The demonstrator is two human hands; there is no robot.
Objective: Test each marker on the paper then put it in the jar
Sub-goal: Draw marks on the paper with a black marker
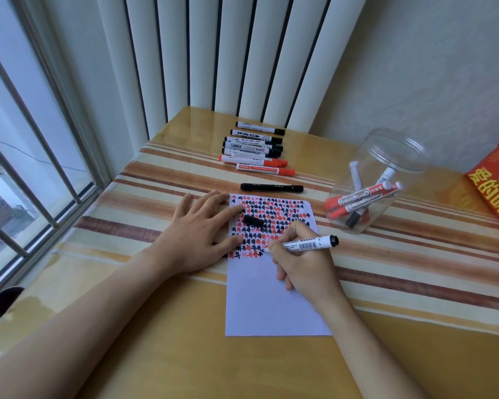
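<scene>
My right hand (303,263) grips an uncapped white whiteboard marker (311,243), its tip down on the white paper (271,306). The paper's upper half is covered with rows of black and red marks. The marker's black cap (253,220) lies loose on the marked area. My left hand (198,234) rests flat with fingers spread, pressing the paper's left edge. A clear plastic jar (378,180) stands to the right and holds several red and black markers. A row of several capped markers (257,149) lies at the back, and one all-black marker (271,187) lies just beyond the paper.
The table (185,355) has a striped glossy cover. A window with bars (26,168) runs along the left, vertical blinds (228,53) hang behind. A red printed bag (496,182) sits at the right edge. A dark round object (5,300) sits at the table's left edge.
</scene>
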